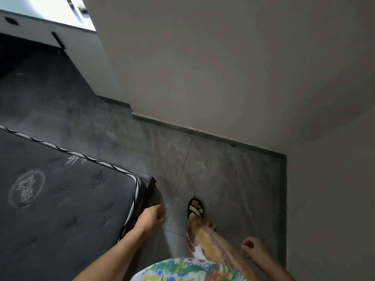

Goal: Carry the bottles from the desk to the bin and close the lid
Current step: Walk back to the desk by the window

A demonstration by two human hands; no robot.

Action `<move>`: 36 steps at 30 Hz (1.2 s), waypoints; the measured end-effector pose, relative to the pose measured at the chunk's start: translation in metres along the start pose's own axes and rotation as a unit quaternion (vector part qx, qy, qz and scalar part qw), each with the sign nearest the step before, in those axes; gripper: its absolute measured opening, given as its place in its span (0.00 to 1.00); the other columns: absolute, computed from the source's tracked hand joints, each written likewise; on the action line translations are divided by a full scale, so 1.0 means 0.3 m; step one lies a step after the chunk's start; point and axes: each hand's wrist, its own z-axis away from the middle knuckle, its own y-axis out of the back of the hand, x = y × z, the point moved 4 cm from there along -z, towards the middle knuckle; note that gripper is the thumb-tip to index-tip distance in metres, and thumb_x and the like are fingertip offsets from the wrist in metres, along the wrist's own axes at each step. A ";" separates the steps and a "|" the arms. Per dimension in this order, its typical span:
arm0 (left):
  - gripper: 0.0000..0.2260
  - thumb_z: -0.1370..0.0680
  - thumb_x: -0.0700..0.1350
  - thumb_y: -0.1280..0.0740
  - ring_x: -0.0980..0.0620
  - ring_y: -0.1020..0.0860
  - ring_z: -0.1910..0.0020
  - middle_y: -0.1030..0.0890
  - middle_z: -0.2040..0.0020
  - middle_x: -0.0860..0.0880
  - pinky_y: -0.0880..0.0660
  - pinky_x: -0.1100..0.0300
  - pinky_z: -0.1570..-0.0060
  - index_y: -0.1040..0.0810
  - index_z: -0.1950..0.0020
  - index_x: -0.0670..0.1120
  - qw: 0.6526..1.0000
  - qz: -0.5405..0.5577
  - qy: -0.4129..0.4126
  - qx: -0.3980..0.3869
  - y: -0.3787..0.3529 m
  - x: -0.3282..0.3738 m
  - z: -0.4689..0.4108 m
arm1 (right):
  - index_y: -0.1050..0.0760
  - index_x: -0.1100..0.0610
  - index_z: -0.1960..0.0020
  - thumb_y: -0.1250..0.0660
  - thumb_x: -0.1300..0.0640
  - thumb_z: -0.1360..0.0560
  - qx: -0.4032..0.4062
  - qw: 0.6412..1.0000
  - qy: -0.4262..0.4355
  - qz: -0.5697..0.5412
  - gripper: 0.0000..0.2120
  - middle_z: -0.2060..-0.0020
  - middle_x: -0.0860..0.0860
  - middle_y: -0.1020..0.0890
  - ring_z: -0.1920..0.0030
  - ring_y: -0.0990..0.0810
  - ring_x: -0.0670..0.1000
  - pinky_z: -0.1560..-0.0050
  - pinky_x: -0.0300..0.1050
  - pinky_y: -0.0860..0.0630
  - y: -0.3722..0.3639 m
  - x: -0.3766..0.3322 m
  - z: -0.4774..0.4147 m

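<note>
Head view, looking down at a grey tiled floor (223, 169) beside a beige wall (223, 67). No bottle and no bin appears anywhere in the frame, so their place relative to the hands cannot be told. The white desk (50, 27) occupies the upper left corner, well apart from both hands, with a dark handle on its front panel.

Lower left: a dark quilted mattress (60, 199) with black-and-white striped piping along its edge. Its cover carries a pale round emblem and a smaller stitched mark near the piping (the writing inside both is too blurred to read).

Lower centre: the left hand (151, 217) hangs just beside the corner of the mattress, fingers curled loosely inward toward the palm, holding nothing; whether it brushes the mattress corner cannot be told. To its right, one foot in a black-and-white strapped sandal (195, 207) stands on the floor, below a patterned trouser leg (209, 240). A multicoloured printed shirt (182, 269) fills the bottom edge; letters on it are partly visible but not legible.

Lower right: the right hand (254, 248) hangs near the trouser leg, fingers likewise half-curled, empty and touching nothing. The two hands are well apart, one on each side of the leg.
</note>
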 end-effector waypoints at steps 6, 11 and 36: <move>0.05 0.27 0.43 0.37 0.45 0.20 0.51 0.19 0.57 0.47 0.28 0.55 0.57 0.24 0.57 0.43 0.997 0.021 0.077 0.017 0.138 0.009 -0.150 | 0.29 0.54 0.68 0.33 0.66 0.27 -0.052 0.995 0.079 0.042 0.14 0.71 0.52 0.25 0.63 0.24 0.51 0.62 0.43 0.29 0.204 -0.404 -0.259; 0.08 0.28 0.42 0.36 0.48 0.20 0.52 0.19 0.59 0.51 0.29 0.60 0.57 0.29 0.65 0.53 0.979 0.100 0.172 0.034 0.234 -0.056 -0.194 | 0.32 0.47 0.68 0.32 0.62 0.27 -0.095 0.976 0.161 0.112 0.17 0.67 0.51 0.25 0.60 0.26 0.50 0.56 0.47 0.27 0.254 -0.790 -0.420; 0.07 0.27 0.43 0.35 0.48 0.19 0.50 0.16 0.52 0.47 0.24 0.56 0.47 0.20 0.52 0.46 0.925 0.274 0.204 0.167 1.265 -0.391 -0.951 | 0.20 0.61 0.54 0.32 0.58 0.27 -0.108 0.895 0.210 0.379 0.07 0.52 0.59 0.17 0.50 0.18 0.54 0.47 0.45 0.24 0.338 -2.209 -0.974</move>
